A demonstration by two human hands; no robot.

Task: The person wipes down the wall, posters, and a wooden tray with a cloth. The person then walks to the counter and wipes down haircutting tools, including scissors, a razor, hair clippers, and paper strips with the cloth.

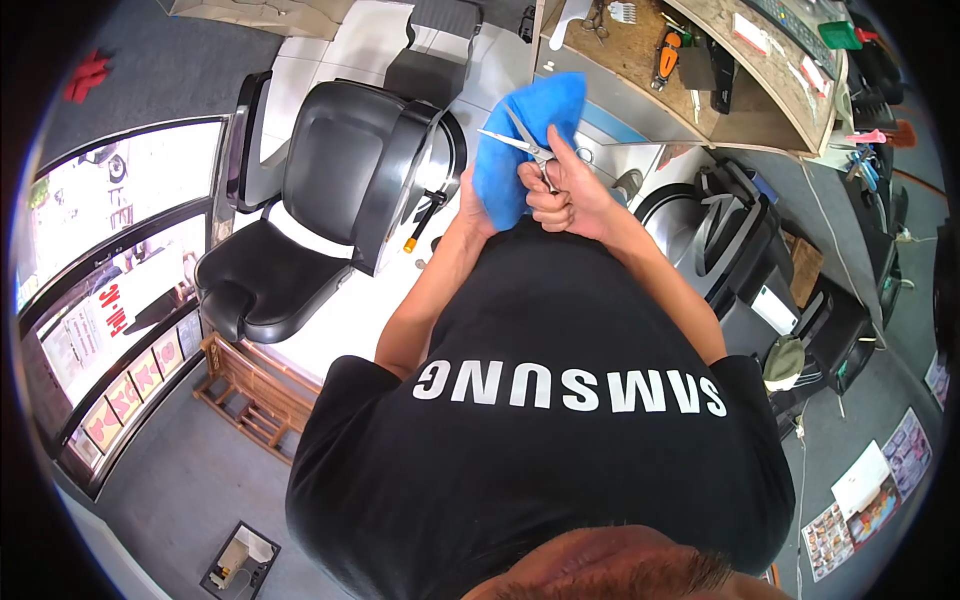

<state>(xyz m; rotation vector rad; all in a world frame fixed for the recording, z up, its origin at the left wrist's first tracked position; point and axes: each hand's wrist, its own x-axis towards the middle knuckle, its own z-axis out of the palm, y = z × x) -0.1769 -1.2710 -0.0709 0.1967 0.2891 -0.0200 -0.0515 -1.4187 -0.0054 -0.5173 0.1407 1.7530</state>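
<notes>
My left hand [473, 204] is wrapped round a blue cloth [499, 182], which bunches up in front of my chest and hides most of the fingers. In my right hand [575, 198] is a pair of silver scissors [538, 153]. The scissor blades are spread and point left, lying over the cloth in this view. My right fingers curl below the handles, and the thumb stands up beside them.
A black barber chair [335, 160] stands to the left, with a wooden bench [255, 395] below it. At the top right, a counter [640, 65] carries an orange clipper [667, 58] and other tools. Another black chair [745, 240] is on the right.
</notes>
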